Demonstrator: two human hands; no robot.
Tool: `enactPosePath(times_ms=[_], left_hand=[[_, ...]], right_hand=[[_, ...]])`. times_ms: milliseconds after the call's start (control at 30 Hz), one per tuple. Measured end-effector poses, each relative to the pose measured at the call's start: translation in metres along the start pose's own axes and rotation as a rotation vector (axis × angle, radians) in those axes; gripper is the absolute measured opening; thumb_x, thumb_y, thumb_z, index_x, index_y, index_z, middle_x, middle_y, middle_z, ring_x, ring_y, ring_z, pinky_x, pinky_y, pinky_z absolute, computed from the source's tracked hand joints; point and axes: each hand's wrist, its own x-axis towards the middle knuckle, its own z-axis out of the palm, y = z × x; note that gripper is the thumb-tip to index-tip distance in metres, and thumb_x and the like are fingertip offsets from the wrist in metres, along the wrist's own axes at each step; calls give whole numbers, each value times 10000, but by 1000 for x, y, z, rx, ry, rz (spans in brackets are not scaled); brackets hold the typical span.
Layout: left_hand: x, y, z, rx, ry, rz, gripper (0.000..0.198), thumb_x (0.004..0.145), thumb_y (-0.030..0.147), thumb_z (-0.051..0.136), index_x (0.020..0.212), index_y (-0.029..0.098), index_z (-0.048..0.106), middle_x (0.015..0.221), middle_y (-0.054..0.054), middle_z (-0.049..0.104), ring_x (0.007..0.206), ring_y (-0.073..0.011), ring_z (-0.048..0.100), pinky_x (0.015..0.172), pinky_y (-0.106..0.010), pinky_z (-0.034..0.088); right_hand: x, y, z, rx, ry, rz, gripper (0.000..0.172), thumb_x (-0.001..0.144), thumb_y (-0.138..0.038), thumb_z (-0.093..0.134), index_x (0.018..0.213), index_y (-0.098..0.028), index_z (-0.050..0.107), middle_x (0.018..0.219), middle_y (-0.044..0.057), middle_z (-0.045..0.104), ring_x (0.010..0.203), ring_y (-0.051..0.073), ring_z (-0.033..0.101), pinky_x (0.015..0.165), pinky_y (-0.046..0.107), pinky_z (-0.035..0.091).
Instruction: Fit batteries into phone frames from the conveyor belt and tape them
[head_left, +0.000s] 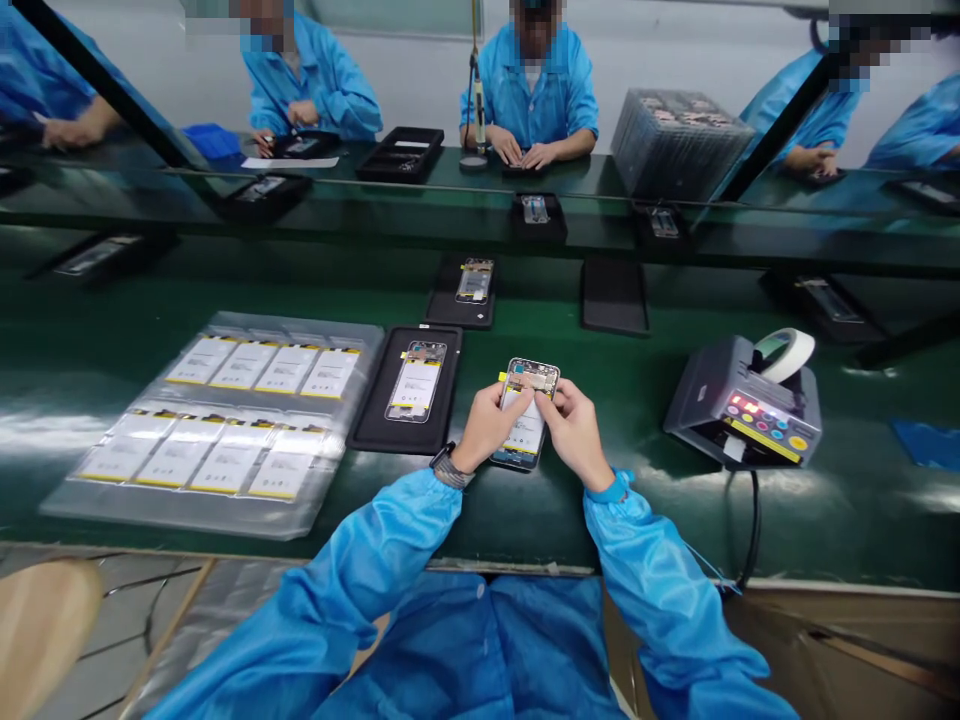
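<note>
An opened phone (pixel 525 435) with a white battery inside lies on the green bench in front of me, its circuit board toward the far end. My left hand (pixel 491 425) grips its left edge, the thumb resting on the upper part of the battery. On the opposite edge, my right hand (pixel 574 425) holds the phone with its thumb pressed near the same spot. Both thumbs partly cover the inside. Just left of my hands, a second opened phone (pixel 417 385) with a battery sits in a black tray (pixel 367 425).
A clear plastic tray (pixel 300 520) of several white batteries lies at left. The grey tape dispenser (pixel 697 400) with a tape roll (pixel 784 352) stands at right. Farther back are a phone on a black tray (pixel 442 300) and a bare black tray (pixel 615 297). Co-workers sit opposite.
</note>
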Motion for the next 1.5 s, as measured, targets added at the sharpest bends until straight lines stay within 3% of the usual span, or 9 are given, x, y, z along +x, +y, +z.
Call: enactPosePath(times_ms=[567, 833, 1100, 1367, 1500], left_hand=[[-6, -2, 3, 88, 63, 67, 317, 769, 450, 721, 794, 135, 686, 690, -11, 615, 633, -140, 515, 582, -238, 402], [-6, -4, 1, 141, 39, 95, 299, 811, 425, 675, 776, 128, 662, 689, -16, 616, 621, -137, 512, 563, -233, 391], [-10, 0, 3, 136, 14, 65, 306, 794, 426, 683, 728, 129, 651, 664, -21, 607, 612, -139, 500, 560, -237, 385], [-3, -4, 3, 20, -84, -67, 414, 787, 538, 673, 763, 126, 648, 673, -18, 612, 585, -129, 500, 522, -230, 375], [-1, -2, 2, -6, -93, -45, 441, 787, 570, 664, 770, 130, 634, 691, -19, 615, 595, -128, 503, 529, -231, 383]], right_hand=[[-7, -1, 2, -165, 63, -151, 321, 930, -510, 646, 1070, -222, 639, 849, 37, 702, 751, 210, 638, 713, 311, 507], [-9, -6, 4, -203, 72, -161, 289, 922, -501, 644, 1007, -226, 622, 802, 28, 679, 733, 208, 631, 699, 311, 497], [-13, -5, 10, -197, 155, -200, 202, 901, -422, 647, 940, -229, 600, 896, 45, 699, 827, 212, 659, 766, 319, 519], [-4, 6, 7, -63, 147, -91, 284, 851, -468, 698, 915, -205, 609, 817, 31, 691, 701, 177, 621, 636, 278, 492], [-1, 7, 4, -24, 121, -54, 326, 830, -487, 726, 944, -196, 630, 792, 19, 696, 667, 169, 616, 607, 266, 479]])
